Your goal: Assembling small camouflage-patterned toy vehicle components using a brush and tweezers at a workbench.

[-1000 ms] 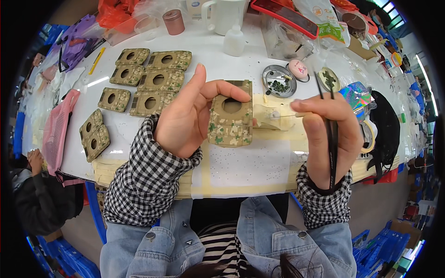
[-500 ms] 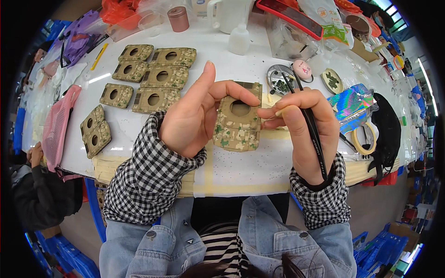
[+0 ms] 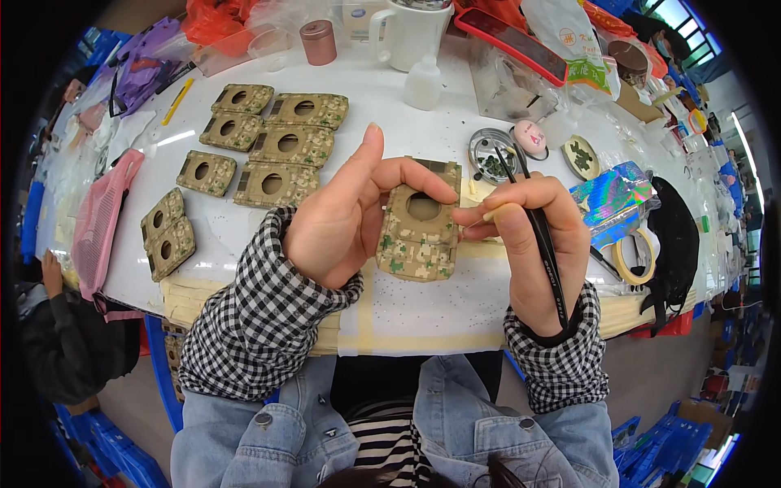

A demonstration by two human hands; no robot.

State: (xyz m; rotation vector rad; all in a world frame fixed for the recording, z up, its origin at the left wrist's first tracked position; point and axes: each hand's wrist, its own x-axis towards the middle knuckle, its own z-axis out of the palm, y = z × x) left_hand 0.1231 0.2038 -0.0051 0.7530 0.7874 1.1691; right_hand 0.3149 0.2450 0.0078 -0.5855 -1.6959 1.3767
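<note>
My left hand (image 3: 329, 215) grips a camouflage model-vehicle hull (image 3: 415, 254) with a round hole in its top. The index finger bends over its upper edge and the thumb sticks up free. My right hand (image 3: 537, 289) holds black tweezers (image 3: 548, 259) against the palm, their tips pointing up and away from the hull. Between its thumb and fingertips is a thin, pale piece (image 3: 490, 216), its exact kind too small to make out. Those fingertips meet the hull's right side. Several similar hulls (image 3: 319, 145) lie on the table at left.
Behind my right hand stand a round clear dish (image 3: 493, 177) of dark green bits and a pale dish (image 3: 587, 168) with green parts. Farther back are a small white bottle (image 3: 423, 85), a white pitcher (image 3: 407, 41) and a red-edged phone (image 3: 512, 46). Tape rolls (image 3: 637, 276) lie right.
The whole scene sits slightly lower in the picture now, and the hull tilts a little differently. Both hands keep nearly the same grip.
</note>
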